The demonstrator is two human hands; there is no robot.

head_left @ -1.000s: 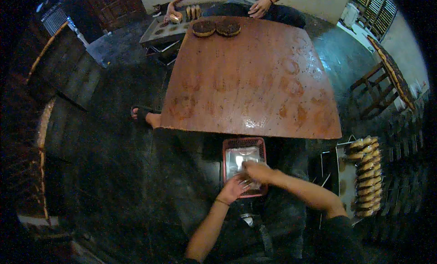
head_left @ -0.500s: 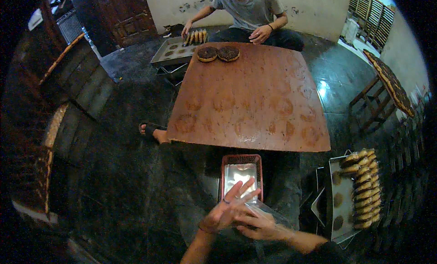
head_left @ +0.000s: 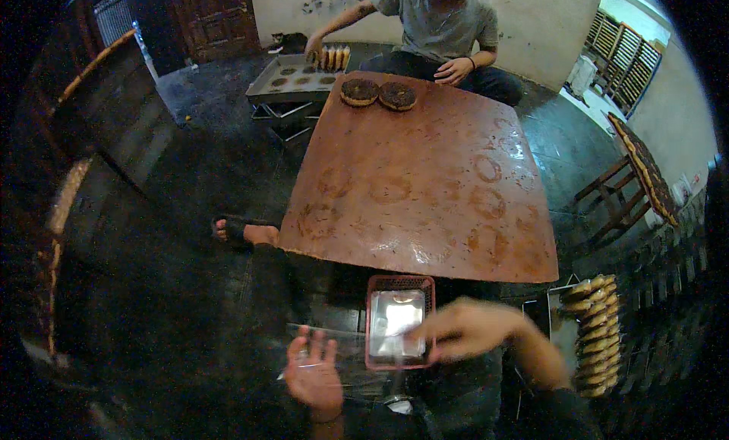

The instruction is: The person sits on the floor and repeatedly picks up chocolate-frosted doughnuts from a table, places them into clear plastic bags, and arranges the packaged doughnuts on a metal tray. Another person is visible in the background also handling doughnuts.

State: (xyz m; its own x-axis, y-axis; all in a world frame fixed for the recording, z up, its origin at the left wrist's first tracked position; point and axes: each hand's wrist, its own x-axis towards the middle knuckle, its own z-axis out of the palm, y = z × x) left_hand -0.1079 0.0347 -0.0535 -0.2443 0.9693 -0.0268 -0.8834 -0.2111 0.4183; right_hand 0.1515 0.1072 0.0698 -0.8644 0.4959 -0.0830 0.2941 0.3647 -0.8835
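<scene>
My left hand (head_left: 313, 379) is palm up, with its fingers stretched and apart. Clear plastic film (head_left: 351, 345) lies at these fingers and reaches toward the basket; whether it covers the hand or only rests there I cannot tell. A pink plastic basket (head_left: 370, 334) holds a shiny stack of clear plastic bags (head_left: 399, 326). Over the basket's right side hovers my right hand (head_left: 474, 330), smeared by motion, its fingertips at the stack's right edge. Its grip is not readable.
A wooden board table (head_left: 425, 189) bears two dark-topped round breads (head_left: 378, 95). Beyond it sits a person (head_left: 444, 30), one hand at a tray (head_left: 285, 91) of wrapped breads. Another tray (head_left: 562, 337) with stacked breads stands at right, near a stool (head_left: 615, 193).
My hands have parted: the left moved left and turned palm up, the right moved right to the basket. The plastic film is now spread near the left hand. The view has shifted slightly.
</scene>
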